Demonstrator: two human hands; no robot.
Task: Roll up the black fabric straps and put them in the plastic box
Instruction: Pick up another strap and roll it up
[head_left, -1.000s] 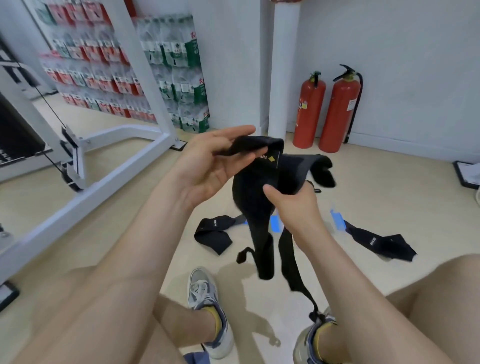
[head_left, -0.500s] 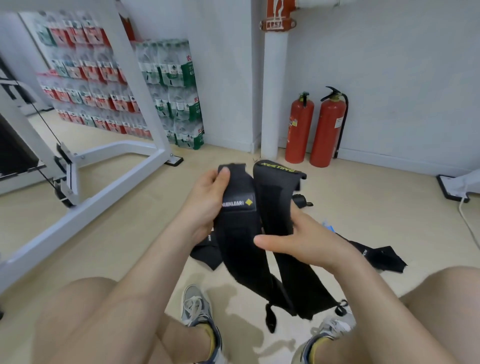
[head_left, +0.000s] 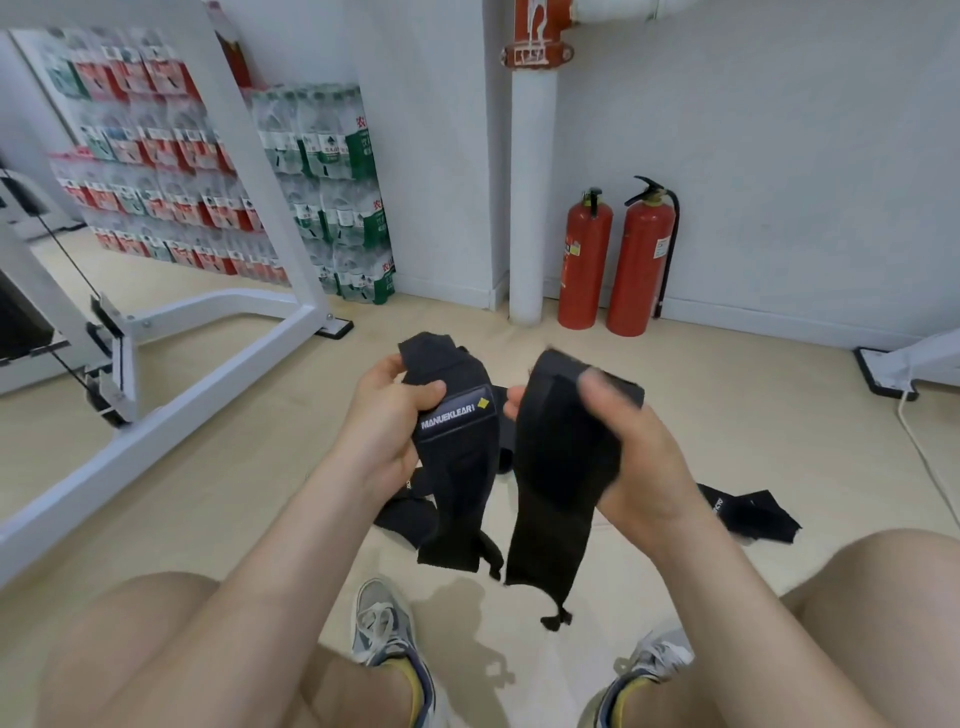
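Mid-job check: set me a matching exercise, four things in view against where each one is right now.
Things
1. labelled strap
2. plain strap
3. loose strap
4. taller fire extinguisher

Places
A. lying on the floor, right of the right hand
B. gripped by the left hand
C. standing by the wall
D. gripped by the right hand

Pairs: 1-B, 2-D, 3-A, 4-C
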